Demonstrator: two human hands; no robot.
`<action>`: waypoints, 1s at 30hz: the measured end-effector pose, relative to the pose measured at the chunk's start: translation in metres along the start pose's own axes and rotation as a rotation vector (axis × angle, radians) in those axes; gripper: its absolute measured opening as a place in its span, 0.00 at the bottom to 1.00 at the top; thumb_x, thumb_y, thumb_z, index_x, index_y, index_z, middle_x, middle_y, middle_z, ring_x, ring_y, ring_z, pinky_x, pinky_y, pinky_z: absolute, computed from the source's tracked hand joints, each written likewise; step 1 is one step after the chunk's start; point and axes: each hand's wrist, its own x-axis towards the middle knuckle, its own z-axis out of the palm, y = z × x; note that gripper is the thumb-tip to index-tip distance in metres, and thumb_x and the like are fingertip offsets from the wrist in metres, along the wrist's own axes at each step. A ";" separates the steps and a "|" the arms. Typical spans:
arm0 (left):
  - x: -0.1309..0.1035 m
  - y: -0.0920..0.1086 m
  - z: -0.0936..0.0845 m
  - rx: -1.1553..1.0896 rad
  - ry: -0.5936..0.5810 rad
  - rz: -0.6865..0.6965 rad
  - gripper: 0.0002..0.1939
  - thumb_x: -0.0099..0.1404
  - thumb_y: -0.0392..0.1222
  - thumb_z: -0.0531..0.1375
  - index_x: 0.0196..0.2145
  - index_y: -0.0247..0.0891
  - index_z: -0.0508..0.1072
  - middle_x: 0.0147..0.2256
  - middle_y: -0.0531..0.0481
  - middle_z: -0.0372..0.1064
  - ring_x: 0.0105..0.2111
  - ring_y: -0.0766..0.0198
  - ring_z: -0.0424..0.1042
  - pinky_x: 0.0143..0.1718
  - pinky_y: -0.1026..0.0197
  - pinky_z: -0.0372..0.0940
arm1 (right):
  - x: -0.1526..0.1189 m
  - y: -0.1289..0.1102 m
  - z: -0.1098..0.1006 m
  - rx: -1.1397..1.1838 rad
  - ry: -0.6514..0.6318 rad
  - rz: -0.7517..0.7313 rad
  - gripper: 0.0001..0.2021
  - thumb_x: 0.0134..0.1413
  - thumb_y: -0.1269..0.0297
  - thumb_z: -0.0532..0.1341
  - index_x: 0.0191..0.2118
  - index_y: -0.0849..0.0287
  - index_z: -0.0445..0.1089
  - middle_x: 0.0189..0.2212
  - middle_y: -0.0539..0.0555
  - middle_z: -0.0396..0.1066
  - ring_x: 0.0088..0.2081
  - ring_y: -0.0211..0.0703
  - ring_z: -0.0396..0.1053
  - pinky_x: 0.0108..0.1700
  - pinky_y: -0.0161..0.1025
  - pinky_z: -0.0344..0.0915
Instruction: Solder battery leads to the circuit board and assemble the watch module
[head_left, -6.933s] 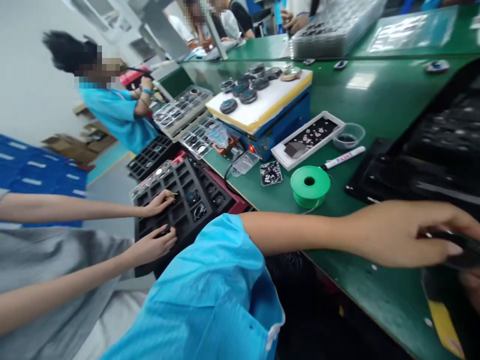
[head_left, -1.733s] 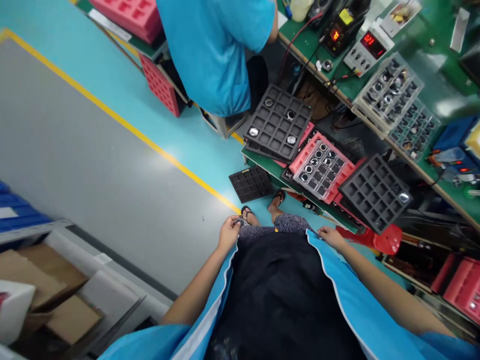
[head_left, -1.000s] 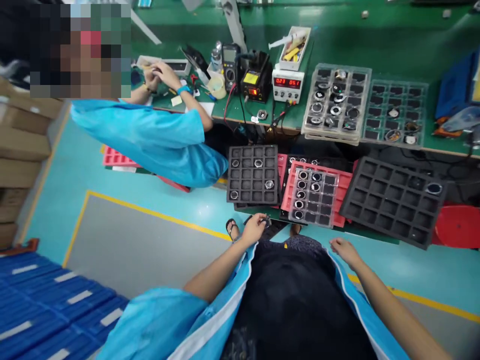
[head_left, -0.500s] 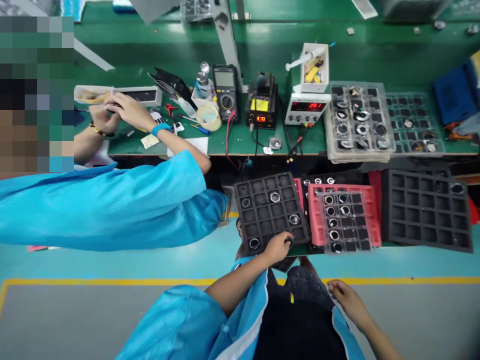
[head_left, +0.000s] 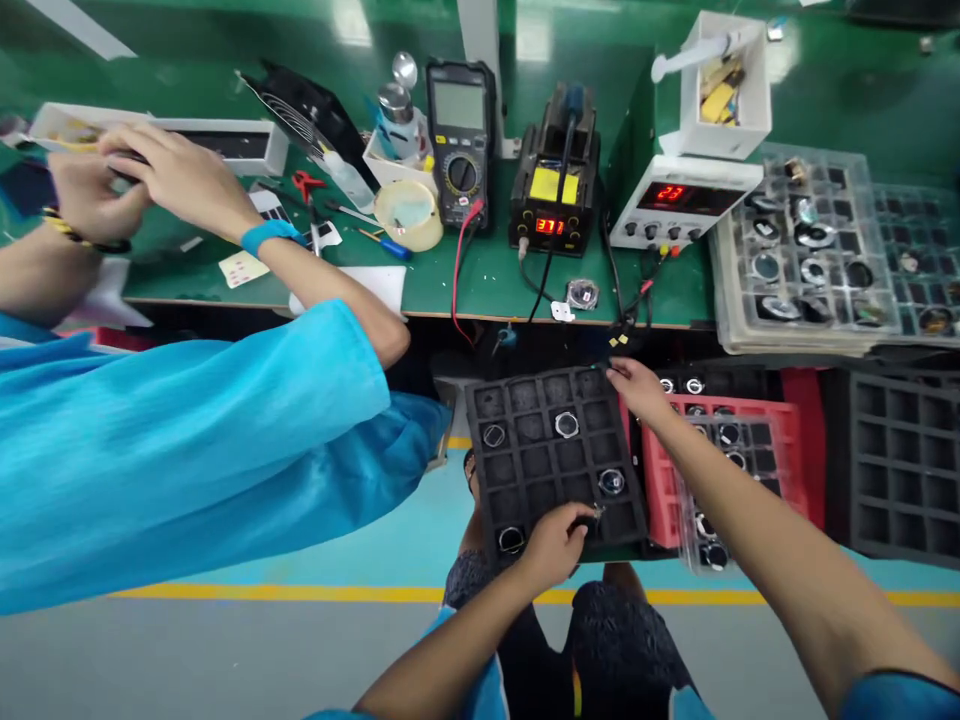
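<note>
My left hand (head_left: 556,548) is closed over the near right part of a black foam tray (head_left: 544,490), pinching a small dark watch part (head_left: 589,522) with a bit of metal showing. Fingers mostly cover that piece. My right hand (head_left: 637,388) reaches to the tray's far right corner, its fingertips pressed together; what they hold, if anything, is too small to name. Inside the tray's square pockets lie several round watch parts, among them a silver-rimmed one (head_left: 567,425), a dark-faced one (head_left: 611,482) and a black one (head_left: 511,540).
Right of the tray are a pink foam tray (head_left: 664,500), a clear blister tray (head_left: 761,455) and another black tray (head_left: 900,460). On the green bench stand a multimeter (head_left: 461,140), a soldering station (head_left: 555,190) and a power supply (head_left: 679,205). A co-worker's hands (head_left: 161,175) work at left.
My right hand has come up from beside my lap to the tray's far right corner. My left hand stays at the near right pockets. The view has shifted closer to the bench.
</note>
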 end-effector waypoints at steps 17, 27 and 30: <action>0.032 -0.004 -0.022 0.288 0.166 0.124 0.21 0.72 0.30 0.57 0.59 0.37 0.79 0.56 0.38 0.81 0.58 0.46 0.79 0.67 0.37 0.74 | 0.030 0.013 0.037 0.070 0.107 -0.061 0.20 0.65 0.45 0.61 0.44 0.56 0.81 0.48 0.63 0.86 0.53 0.62 0.80 0.63 0.57 0.71; 0.028 -0.005 -0.013 0.402 0.198 0.142 0.21 0.72 0.31 0.59 0.59 0.40 0.77 0.54 0.39 0.77 0.56 0.47 0.77 0.63 0.39 0.77 | 0.034 0.004 0.045 0.042 0.076 -0.030 0.18 0.63 0.54 0.67 0.52 0.59 0.82 0.52 0.65 0.85 0.57 0.62 0.80 0.66 0.58 0.71; 0.029 -0.007 -0.014 0.403 0.188 0.139 0.20 0.72 0.31 0.58 0.58 0.39 0.77 0.54 0.39 0.77 0.55 0.47 0.77 0.62 0.38 0.77 | 0.048 0.002 0.048 0.053 0.011 -0.007 0.16 0.66 0.53 0.70 0.50 0.60 0.82 0.47 0.61 0.85 0.53 0.57 0.82 0.64 0.58 0.73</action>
